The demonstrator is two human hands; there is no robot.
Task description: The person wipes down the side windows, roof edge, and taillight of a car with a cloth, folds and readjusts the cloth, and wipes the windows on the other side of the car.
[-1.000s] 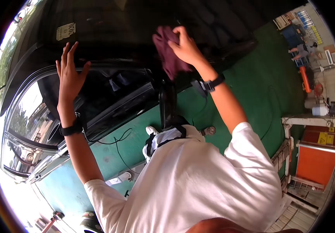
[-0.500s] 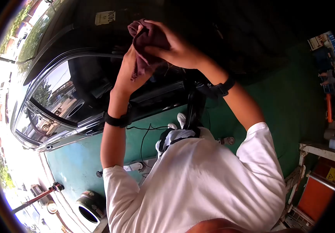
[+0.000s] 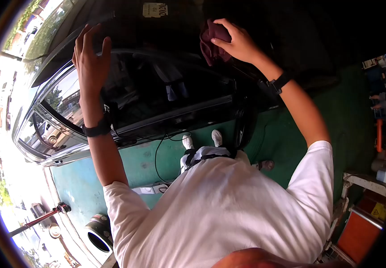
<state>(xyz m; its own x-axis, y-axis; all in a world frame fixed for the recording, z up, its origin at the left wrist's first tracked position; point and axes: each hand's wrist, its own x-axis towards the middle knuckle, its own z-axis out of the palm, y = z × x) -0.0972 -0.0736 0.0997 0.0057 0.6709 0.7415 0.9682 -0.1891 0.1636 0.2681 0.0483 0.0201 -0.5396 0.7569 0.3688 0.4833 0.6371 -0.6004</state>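
Note:
A dark maroon cloth (image 3: 211,42) hangs bunched from my right hand (image 3: 240,42), with thumb and fingers pinched round it near the windshield side of a black car (image 3: 188,33). My left hand (image 3: 90,62) is empty, its fingers and thumb apart, over the car's roof edge above the side windows. Whether its fingertips touch the roof I cannot tell. A pale sticker marked 2020 (image 3: 155,10) shows on the dark glass beyond my hands. Below lies the car's side window (image 3: 157,85), and a black wing mirror (image 3: 245,127) juts out near my body.
Dark cables (image 3: 157,156) run across the green floor (image 3: 130,163) by my feet. A tyre (image 3: 98,234) and a red-handled jack (image 3: 38,222) are at lower left. An orange cabinet (image 3: 358,230) with a warning label stands at lower right.
Both hands were together on the cloth. My left hand has let go and moved left; my right hand has carried the cloth to the right.

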